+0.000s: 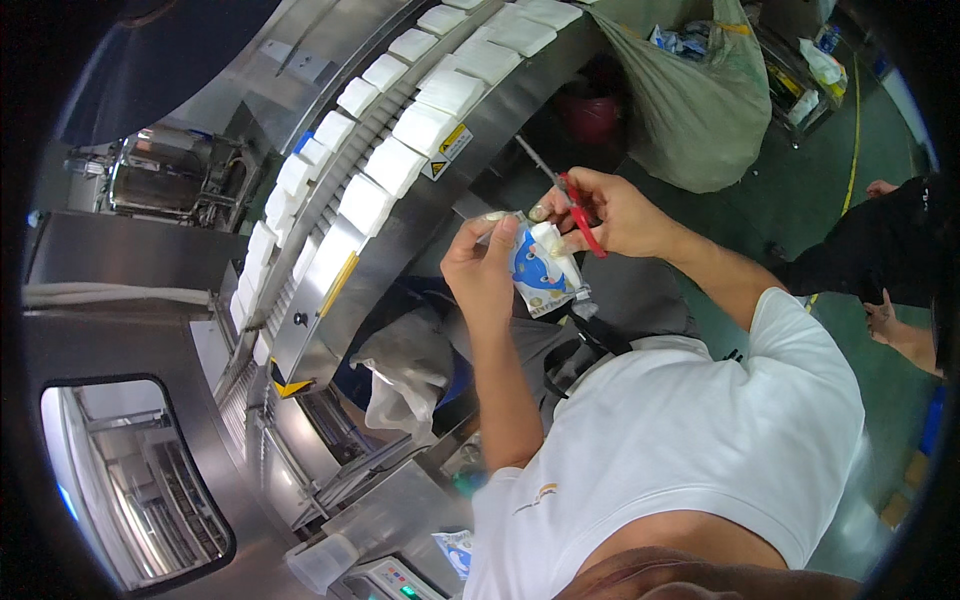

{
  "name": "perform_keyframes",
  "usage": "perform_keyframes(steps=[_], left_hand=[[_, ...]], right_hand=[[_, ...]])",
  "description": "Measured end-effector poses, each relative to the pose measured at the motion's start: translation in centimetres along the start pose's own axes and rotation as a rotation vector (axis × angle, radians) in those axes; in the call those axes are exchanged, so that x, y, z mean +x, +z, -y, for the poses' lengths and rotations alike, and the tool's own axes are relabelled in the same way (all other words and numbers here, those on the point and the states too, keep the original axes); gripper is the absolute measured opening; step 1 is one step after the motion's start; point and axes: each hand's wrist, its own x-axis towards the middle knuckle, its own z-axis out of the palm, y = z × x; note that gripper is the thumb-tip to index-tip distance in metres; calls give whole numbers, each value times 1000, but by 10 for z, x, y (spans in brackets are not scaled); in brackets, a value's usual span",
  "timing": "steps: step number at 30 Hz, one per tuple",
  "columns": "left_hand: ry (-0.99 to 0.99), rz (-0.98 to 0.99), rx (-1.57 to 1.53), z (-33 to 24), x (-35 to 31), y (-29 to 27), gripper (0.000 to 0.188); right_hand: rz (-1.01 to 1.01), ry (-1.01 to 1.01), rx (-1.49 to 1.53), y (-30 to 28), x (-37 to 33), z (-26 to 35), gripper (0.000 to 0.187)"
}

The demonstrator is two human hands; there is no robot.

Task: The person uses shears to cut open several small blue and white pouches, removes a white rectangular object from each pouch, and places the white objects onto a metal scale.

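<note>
In front of my chest, my left hand (484,262) pinches the upper edge of a small blue-and-white printed pouch (536,268) between thumb and fingers. My right hand (628,216) is closed around red-handled scissors (580,212). Their metal blades point up and left, away from the pouch. Fingertips of the right hand also meet the pouch at its right side, by a white soft-looking piece (550,240). Whether that piece is the pouch's contents or its folded film, I cannot tell.
A curved roller conveyor (330,215) carries rows of white packets (395,165) at left. A large pale sack (690,110) stands beyond my hands. Another person's dark-clothed arm (860,245) is at right. A scale (390,580) and another pouch (455,550) lie near the lower edge.
</note>
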Motion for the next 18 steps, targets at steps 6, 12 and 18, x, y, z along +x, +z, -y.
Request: perform_keyframes(steps=[6, 12, 18], left_hand=[[73, 15, 105, 6, 2, 3, 10], [108, -129, -40, 28, 4, -10, 7], [-40, -66, -182, 19, 7, -18, 9]], right_hand=[[-71, 34, -179, 9, 2, 6, 37], [-185, 49, -245, 0, -4, 7, 31], [-231, -26, 201, -20, -9, -16, 36]])
